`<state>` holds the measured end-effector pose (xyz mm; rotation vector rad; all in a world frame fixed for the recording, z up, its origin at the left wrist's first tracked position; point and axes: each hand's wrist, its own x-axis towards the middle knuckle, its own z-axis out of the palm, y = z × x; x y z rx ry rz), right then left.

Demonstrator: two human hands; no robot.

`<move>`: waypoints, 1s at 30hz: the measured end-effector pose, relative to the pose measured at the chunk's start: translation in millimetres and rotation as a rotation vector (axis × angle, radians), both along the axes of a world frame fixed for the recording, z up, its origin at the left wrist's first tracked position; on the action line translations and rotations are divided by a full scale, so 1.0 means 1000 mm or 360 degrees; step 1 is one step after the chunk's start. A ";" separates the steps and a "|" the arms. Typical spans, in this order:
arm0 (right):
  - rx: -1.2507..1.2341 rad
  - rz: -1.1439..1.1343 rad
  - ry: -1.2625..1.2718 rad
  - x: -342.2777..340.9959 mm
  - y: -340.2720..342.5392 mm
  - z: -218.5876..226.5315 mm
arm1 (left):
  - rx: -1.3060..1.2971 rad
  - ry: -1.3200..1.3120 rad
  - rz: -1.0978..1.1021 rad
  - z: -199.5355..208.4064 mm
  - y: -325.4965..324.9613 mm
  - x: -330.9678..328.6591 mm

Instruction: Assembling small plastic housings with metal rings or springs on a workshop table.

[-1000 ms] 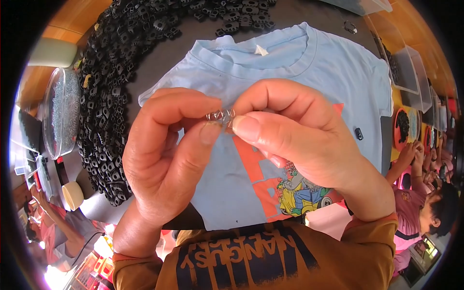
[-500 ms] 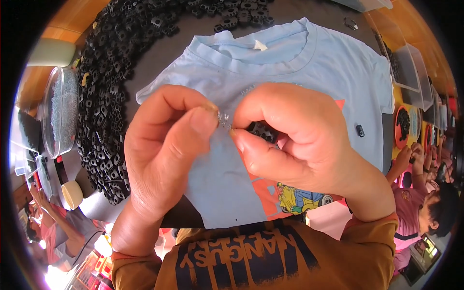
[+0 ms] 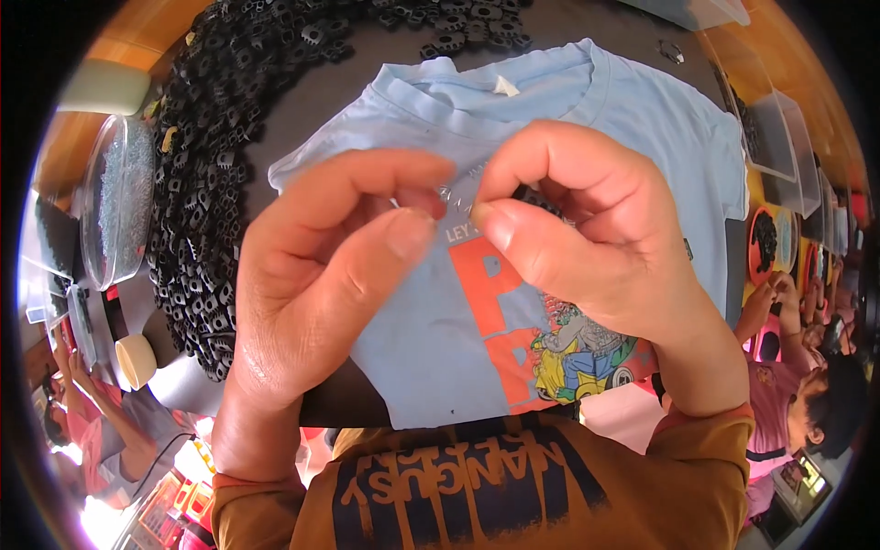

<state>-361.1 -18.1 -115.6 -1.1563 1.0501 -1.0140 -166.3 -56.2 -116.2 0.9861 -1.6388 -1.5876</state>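
Note:
My left hand [image 3: 335, 252] hovers over a light blue T-shirt [image 3: 412, 367], its thumb and forefinger apart. A pale glint shows between those fingers, too small to make out. To its right, my right hand [image 3: 587, 225] pinches a small metal spring [image 3: 470, 207] between thumb and forefinger. Inside its curled fingers sits a black toothed hair claw clip piece [image 3: 541, 200], mostly hidden. Another small black piece [image 3: 688, 249] lies on the shirt, partly covered by my right wrist.
A large heap of black clip pieces [image 3: 197, 229] curves along the table's left and far side. A clear tub of small springs [image 3: 124, 202] stands far left. Clear plastic bins [image 3: 779, 137] are at the right. Co-workers [image 3: 779, 394] sit on both sides.
My hands have drawn slightly apart, and the left thumb and forefinger have separated. The right hand has shifted a little away and still keeps the clip piece.

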 end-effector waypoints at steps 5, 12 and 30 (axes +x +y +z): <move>-0.0204 0.0137 0.0142 0.005 0.001 -0.004 | 0.0198 0.0026 0.0005 0.003 0.001 -0.001; -0.0011 0.0014 0.0039 0.008 0.000 0.003 | 0.0197 0.0217 0.0194 0.005 -0.002 -0.001; -0.0209 0.0044 0.0132 0.011 0.002 -0.005 | -0.0147 0.0101 0.0042 0.000 -0.002 0.000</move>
